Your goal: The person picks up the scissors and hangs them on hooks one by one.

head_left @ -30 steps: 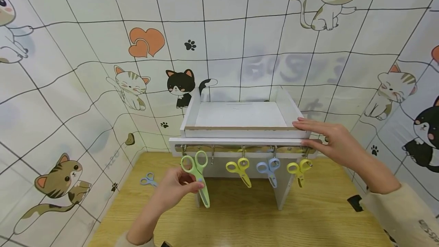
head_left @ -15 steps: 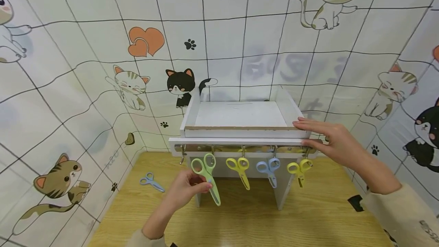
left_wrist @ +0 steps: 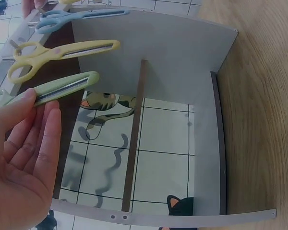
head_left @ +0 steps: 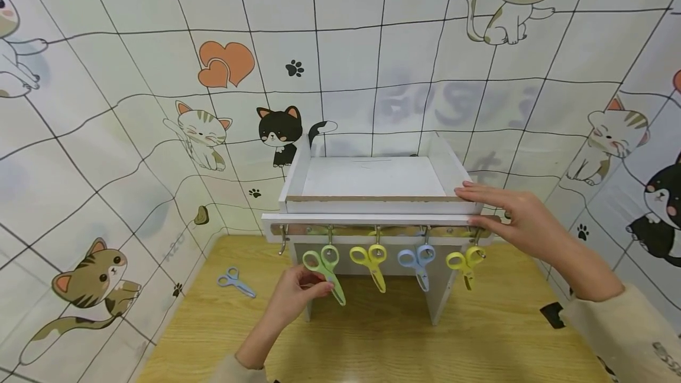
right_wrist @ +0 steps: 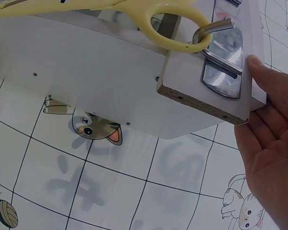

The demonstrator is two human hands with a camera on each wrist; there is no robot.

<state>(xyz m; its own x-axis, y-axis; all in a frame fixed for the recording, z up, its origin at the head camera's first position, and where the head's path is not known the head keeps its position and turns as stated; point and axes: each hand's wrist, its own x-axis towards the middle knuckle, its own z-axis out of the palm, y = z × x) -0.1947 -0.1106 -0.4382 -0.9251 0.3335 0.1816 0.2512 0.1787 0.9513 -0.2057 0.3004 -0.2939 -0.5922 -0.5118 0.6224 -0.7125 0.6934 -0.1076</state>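
My left hand (head_left: 295,294) pinches green scissors (head_left: 336,289) by the blade part, between thumb and fingers. One handle loop lies at the second hook from the left on a white shelf's rail. In the left wrist view, the green scissors (left_wrist: 69,87) stick out past my thumb, blades pointing away from the rail. My right hand (head_left: 518,217) grips the right end of the white shelf (head_left: 372,218), thumb on its front edge. Yellow scissors (head_left: 370,259), blue scissors (head_left: 417,260) and more yellow scissors (head_left: 466,261) hang on the hooks to the right.
The leftmost hook (head_left: 284,241) holds nothing. Another pair of blue scissors (head_left: 236,281) lies on the wooden table (head_left: 372,347) at the left. A shallow white tray-like top (head_left: 372,176) forms the shelf's upper part. Behind it stands a cat-patterned wall covering (head_left: 346,64).
My left hand has moved right with the green scissors, from near the leftmost hook to the second one, and their loop now sits at that hook. The right hand stays on the shelf.
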